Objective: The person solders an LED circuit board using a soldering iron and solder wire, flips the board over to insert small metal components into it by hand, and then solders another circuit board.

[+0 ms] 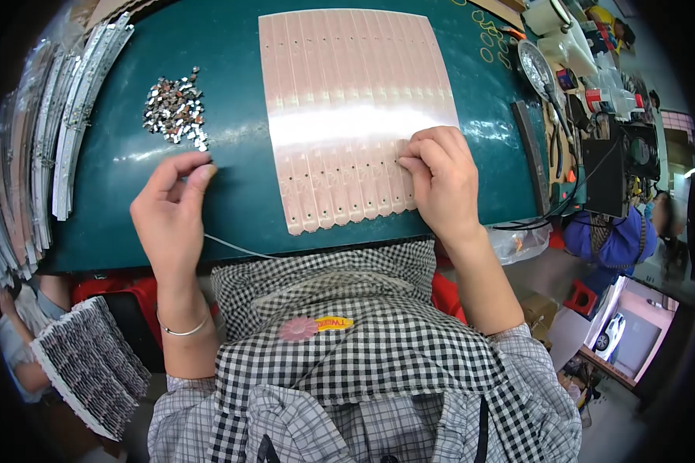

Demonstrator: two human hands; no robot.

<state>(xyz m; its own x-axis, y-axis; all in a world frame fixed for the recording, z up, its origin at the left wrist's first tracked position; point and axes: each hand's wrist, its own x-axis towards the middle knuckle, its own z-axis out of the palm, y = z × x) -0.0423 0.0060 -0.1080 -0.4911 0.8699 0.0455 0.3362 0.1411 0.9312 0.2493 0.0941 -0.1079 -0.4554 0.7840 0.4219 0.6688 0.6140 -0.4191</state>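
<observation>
At the green bench: both hands pinched, pale sheet lying flat between reach and body

Nearest is the worker's checked apron, set close against the near edge of the green bench, which keeps both arms bent and the work within easy reach. The left hand is partly curled, thumb and forefinger brought together just beside the heap; whether a piece is between them cannot be told. The right hand is also curled, its thumb and forefinger meeting over the right side of the sheet; a grasped item cannot be confirmed. The pale pink sheet lies flat in front of the worker, its scalloped edge nearest, presumably so its rows of small dark marks stay accessible. Small metal pieces sit heaped to the left of the sheet, apparently for picking up singly without covering it. Long bundled strips are stacked at the left side, and pliers lie to the right. Farther off, loose rubber bands lie well apart from both hands, likely to avoid mixing
</observation>
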